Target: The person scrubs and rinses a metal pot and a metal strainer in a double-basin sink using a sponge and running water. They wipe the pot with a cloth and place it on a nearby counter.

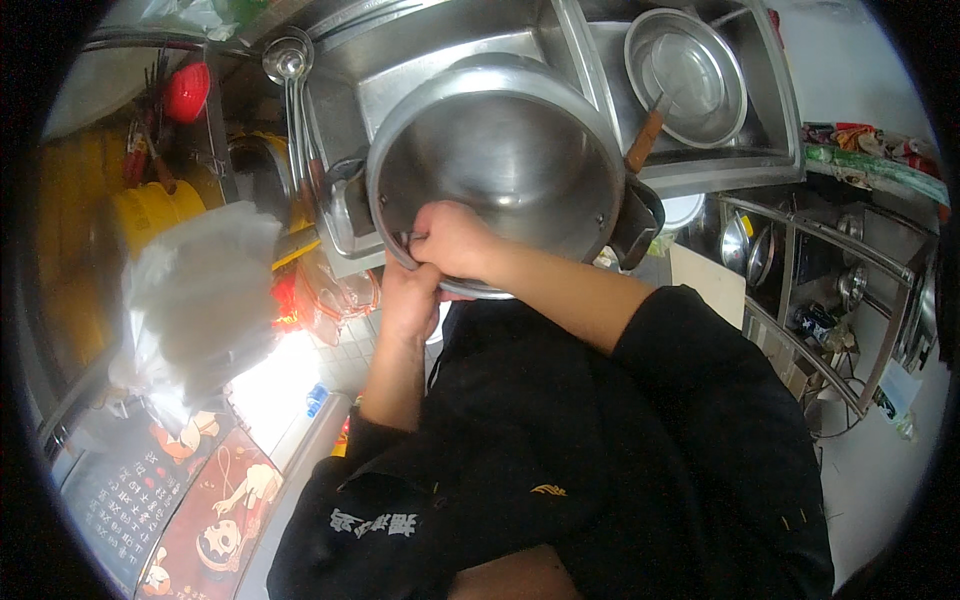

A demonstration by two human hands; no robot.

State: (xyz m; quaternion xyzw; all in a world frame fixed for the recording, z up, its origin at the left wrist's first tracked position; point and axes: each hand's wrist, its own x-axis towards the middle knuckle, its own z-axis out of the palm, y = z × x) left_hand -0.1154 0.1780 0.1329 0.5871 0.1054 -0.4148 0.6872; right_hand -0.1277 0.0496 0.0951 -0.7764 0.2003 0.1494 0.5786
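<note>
A large metal pot (pixel 510 150) with dark side handles is tipped so that its mouth faces me; no contents show inside. My left hand (pixel 414 296) grips the lower left part of its rim from outside, some fingers passing underneath. My right hand (pixel 456 240) reaches across in front of the mouth, and its bent fingers press together at the inside of the same stretch of rim. A small dark bit shows by these fingertips, too small to make out. The pot's left handle (pixel 351 199) and right handle (pixel 637 225) stick out free of both hands.
Behind the pot is a stainless steel sink (pixel 341 112); ladles (pixel 289 64) lean at its left. The right basin holds a metal bowl (pixel 731 112) and a wooden-handled tool (pixel 645 141). A plastic bag (pixel 202 300) hangs left; a metal rack (pixel 851 244) with lids stands right.
</note>
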